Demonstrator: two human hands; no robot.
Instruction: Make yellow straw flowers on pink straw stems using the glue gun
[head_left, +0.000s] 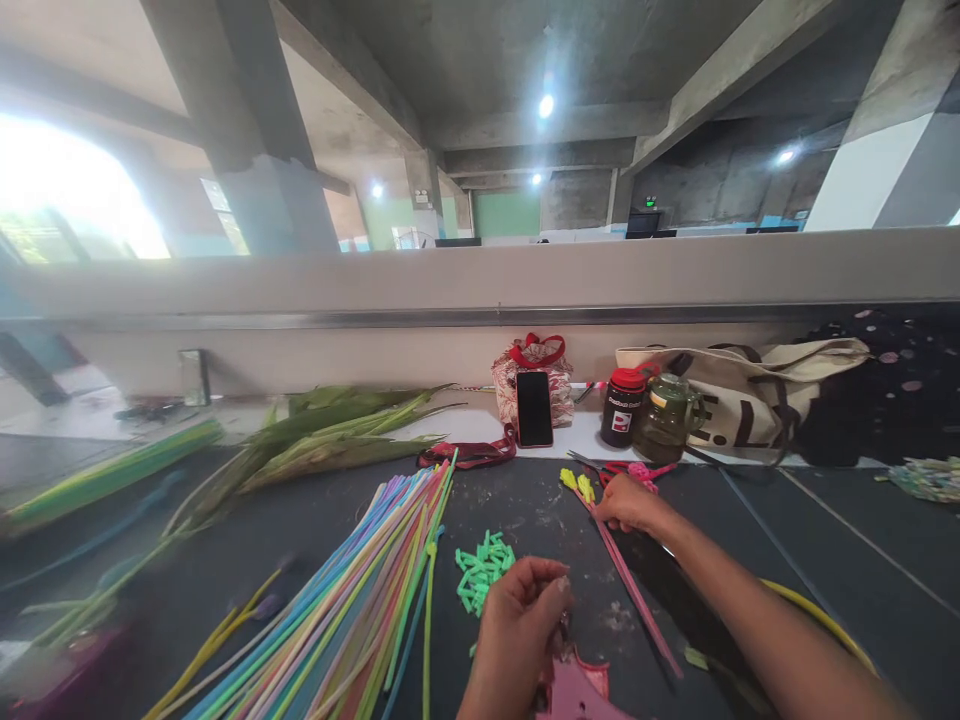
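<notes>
My right hand point(628, 502) is closed, its fingertips at the upper part of two long pink pipe cleaners point(628, 575). Fuzzy yellow tips point(577, 484) stick out beyond the fingers. Nearer to me, my left hand point(517, 632) is closed with thumb and forefinger pressed together; what they pinch is hidden. Just below it is a pink thing point(579, 690) with a cut-out edge, its kind unclear. Beside the left hand lies a pile of short green pieces point(486, 568). Scissors point(611, 467) with red handles lie behind the right hand.
A large bundle of coloured pipe cleaners point(337, 590) spreads across the left. Corn leaves point(337, 445) lie behind it. Along the back stand a phone point(534, 410), a patterned bag point(506, 390), a dark bottle point(621, 410), a green jug point(666, 415) and a canvas bag point(739, 400).
</notes>
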